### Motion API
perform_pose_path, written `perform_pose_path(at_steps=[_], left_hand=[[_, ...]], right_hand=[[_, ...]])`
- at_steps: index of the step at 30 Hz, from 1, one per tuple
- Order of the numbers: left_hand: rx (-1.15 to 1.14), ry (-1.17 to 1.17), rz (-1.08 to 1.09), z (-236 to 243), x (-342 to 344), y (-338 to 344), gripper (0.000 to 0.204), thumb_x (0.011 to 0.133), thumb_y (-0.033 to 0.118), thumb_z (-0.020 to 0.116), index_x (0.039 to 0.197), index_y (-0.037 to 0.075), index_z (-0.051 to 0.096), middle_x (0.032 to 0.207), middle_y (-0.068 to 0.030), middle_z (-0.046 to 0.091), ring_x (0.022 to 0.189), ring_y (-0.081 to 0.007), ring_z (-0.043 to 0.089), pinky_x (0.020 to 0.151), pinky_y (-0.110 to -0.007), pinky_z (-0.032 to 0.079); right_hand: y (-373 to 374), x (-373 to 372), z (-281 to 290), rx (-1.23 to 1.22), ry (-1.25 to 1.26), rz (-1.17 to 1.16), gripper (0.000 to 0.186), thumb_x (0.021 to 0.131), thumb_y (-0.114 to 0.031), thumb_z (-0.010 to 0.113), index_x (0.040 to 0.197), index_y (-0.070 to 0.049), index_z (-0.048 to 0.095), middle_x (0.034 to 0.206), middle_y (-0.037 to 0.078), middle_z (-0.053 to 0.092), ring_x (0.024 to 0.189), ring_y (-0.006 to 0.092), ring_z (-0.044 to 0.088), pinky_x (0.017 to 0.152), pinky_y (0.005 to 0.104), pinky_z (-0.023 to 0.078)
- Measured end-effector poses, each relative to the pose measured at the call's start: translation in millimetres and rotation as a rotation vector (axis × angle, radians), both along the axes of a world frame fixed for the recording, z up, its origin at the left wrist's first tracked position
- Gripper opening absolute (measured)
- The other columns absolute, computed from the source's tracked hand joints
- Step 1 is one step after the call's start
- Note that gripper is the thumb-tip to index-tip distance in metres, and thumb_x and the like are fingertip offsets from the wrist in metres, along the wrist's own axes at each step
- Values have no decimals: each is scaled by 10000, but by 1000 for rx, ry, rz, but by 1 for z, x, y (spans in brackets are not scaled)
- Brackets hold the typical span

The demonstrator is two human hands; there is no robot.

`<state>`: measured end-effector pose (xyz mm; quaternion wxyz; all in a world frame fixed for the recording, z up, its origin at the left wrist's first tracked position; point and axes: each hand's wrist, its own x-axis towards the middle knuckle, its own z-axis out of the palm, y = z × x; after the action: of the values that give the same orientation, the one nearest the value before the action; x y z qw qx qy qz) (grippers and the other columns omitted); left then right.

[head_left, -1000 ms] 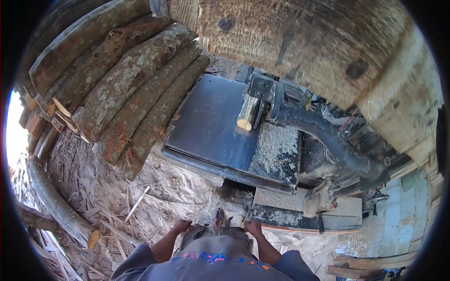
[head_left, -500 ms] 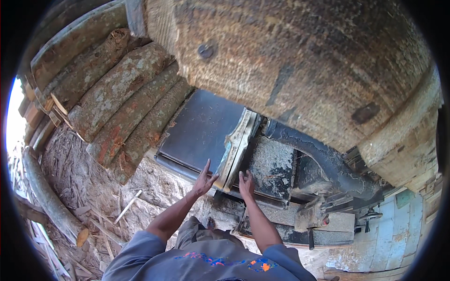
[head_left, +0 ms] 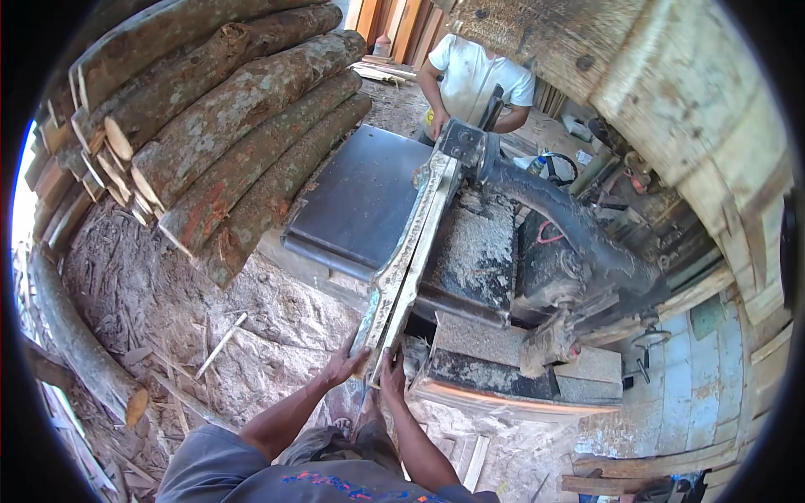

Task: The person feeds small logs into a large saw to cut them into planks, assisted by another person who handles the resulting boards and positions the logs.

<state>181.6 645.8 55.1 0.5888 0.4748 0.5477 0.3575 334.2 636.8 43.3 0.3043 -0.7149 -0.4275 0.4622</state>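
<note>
A long, rough-edged wooden plank (head_left: 404,243) lies across a dark metal machine table (head_left: 356,189) and juts over its near edge toward me. A dark lengthwise line parts it into two strips; the left one has pale turquoise patches near its end. My left hand (head_left: 345,366) is closed on the near end of the left strip. On the right strip's side, my right hand (head_left: 391,377) is closed around the edge. At the far end, the plank meets a dark metal block (head_left: 463,142). Any blade is hidden.
Bark-covered logs (head_left: 251,109) are stacked at the left. Across the machine stands a person in a white shirt (head_left: 482,80), one hand near the far end. A thick wooden beam (head_left: 637,42) hangs at upper right. A curved log (head_left: 84,335) lies on the debris-strewn floor.
The plank has come toward me, past the table's near edge. Both hands have moved down with it and closed on its end. My view has shifted, bringing the other person into sight.
</note>
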Motion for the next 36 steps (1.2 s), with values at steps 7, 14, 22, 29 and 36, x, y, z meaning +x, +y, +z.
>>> perform_pose_path(at_steps=[7,14,22,29,36], left_hand=[[60,37,4,-14,-25,-129,769,894,383,559,1424,-40,196,1426,-249,309,1338,-294,293,1092,-347,230],[125,-70,32,-36,-41,-255,773,893,377,569,1429,-29,189,1398,-236,356,1311,-274,334,1067,-331,264],[26,24,-33,-5,-63,-391,784,895,438,544,1463,67,150,1336,-222,436,1199,-258,462,990,-323,363],[-40,-101,-1,-44,-67,-540,760,924,297,532,1460,24,69,1404,-181,339,1251,-229,386,1018,-312,336],[-304,-379,145,-12,-39,-426,739,912,202,579,1471,76,112,1298,-113,451,1091,-166,484,930,-282,405]], right_hand=[[-128,-22,-4,78,21,-16,612,922,-457,447,1423,-148,279,1212,258,543,1099,408,542,894,425,454],[-256,-32,-46,219,-50,3,574,938,-379,456,1358,-2,351,1321,231,440,1226,355,431,1004,381,371],[-396,-60,-24,232,4,-68,588,929,-454,434,1414,-154,296,1218,202,552,1073,376,564,874,404,457],[-555,-72,-38,54,426,-165,511,947,-396,400,1333,-62,400,1098,139,610,995,225,596,871,329,455],[-565,-28,-86,-104,452,-347,486,960,-344,298,1202,19,514,1066,139,627,984,242,598,902,331,441]])
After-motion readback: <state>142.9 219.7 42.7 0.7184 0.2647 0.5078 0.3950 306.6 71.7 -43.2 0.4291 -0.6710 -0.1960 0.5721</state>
